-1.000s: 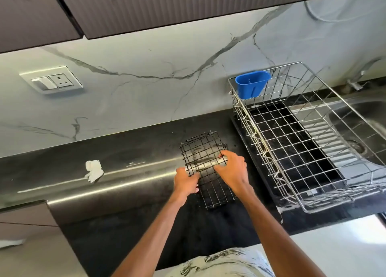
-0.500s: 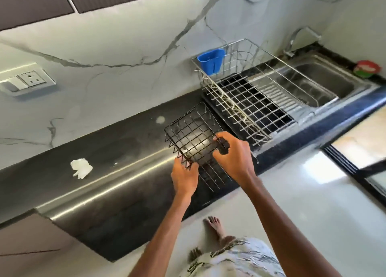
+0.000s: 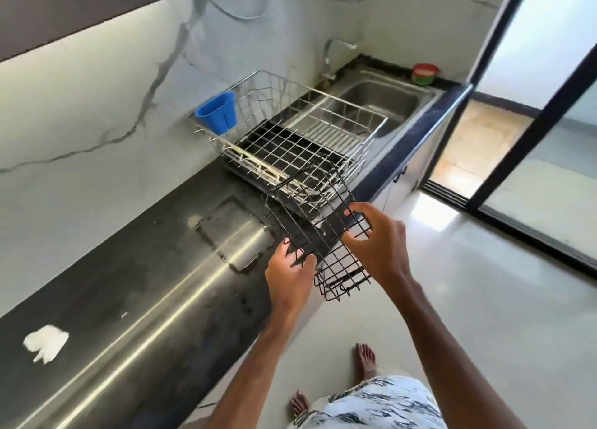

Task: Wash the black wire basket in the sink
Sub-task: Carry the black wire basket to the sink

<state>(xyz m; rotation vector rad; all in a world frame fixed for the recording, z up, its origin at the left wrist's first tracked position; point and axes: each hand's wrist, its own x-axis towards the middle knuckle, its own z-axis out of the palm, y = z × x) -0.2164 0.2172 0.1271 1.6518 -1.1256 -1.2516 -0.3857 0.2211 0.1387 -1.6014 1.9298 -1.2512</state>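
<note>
— What is along the dark countertop point(image 3: 129, 283)?
— Far right, the steel sink point(image 3: 381, 102); nearer, the wire dish rack point(image 3: 290, 137).
— And the black wire basket point(image 3: 323, 234)?
— In the air, tilted, over the counter's near edge. The left hand point(image 3: 290, 280) and the right hand point(image 3: 378, 247) grip its wires.

- A single head-worn wide-angle view looks forward and steeply down, tilted, along the counter point(image 3: 135, 283).
- The left hand point(image 3: 290, 280) and right hand point(image 3: 378, 244) sit close at centre; the sink point(image 3: 381, 102) lies farther off, upper right.
</note>
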